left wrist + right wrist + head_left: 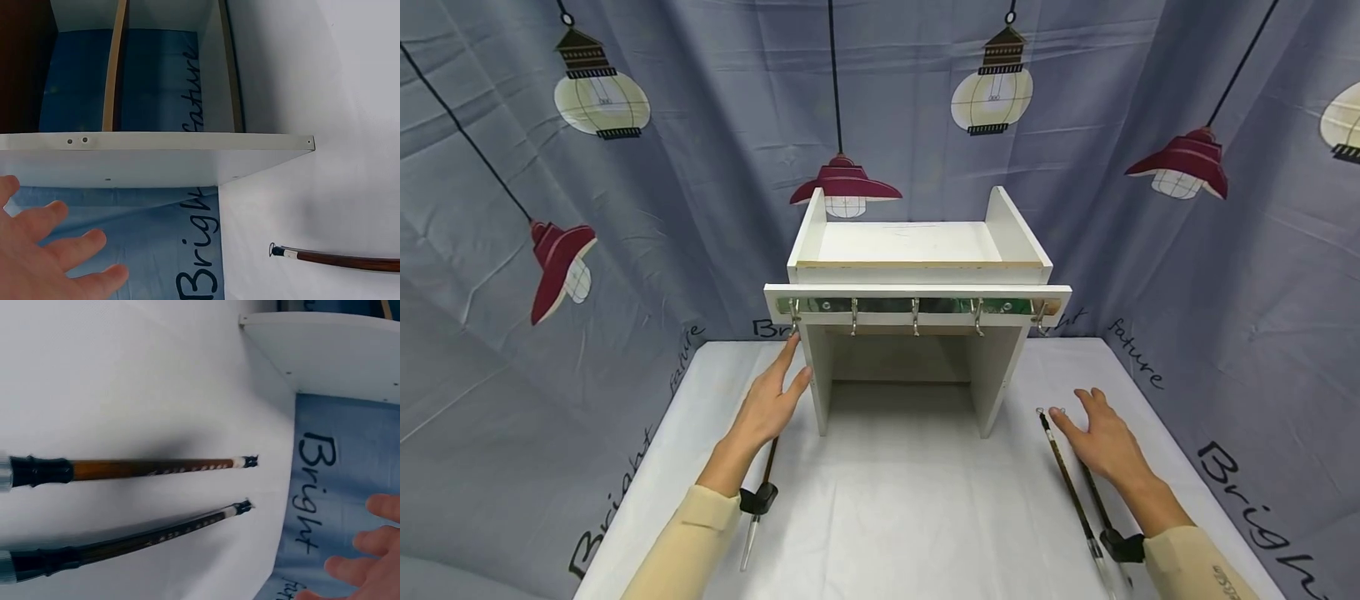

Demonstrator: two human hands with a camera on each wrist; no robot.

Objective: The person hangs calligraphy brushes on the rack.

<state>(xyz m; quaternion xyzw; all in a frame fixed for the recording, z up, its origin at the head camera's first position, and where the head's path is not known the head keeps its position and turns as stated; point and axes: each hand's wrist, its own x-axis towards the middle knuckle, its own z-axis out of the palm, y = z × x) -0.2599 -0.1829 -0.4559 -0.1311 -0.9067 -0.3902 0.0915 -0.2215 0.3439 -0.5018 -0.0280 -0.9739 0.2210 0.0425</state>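
A white wooden rack (1000, 383) with a row of metal hooks (915, 317) along its front bar stands at the back of the table. My left hand (766, 407) is raised by the rack's left side, fingers extended, its fingertips close below the leftmost hook. One calligraphy brush (350, 260) with a hanging loop lies on the left, partly hidden under that wrist in the head view. On the right, my right hand (1108, 446) hovers with spread fingers over two more calligraphy brushes (1067, 475), (162, 539), which lie side by side with clear caps towards me. Neither hand holds anything.
The white-covered table (910, 508) extends in front of the rack. A grey-blue curtain (700, 167) printed with lamps and lettering surrounds the table at the back and both sides. A black wrist camera (758, 498) sits below the left wrist, another (1122, 547) beside the right.
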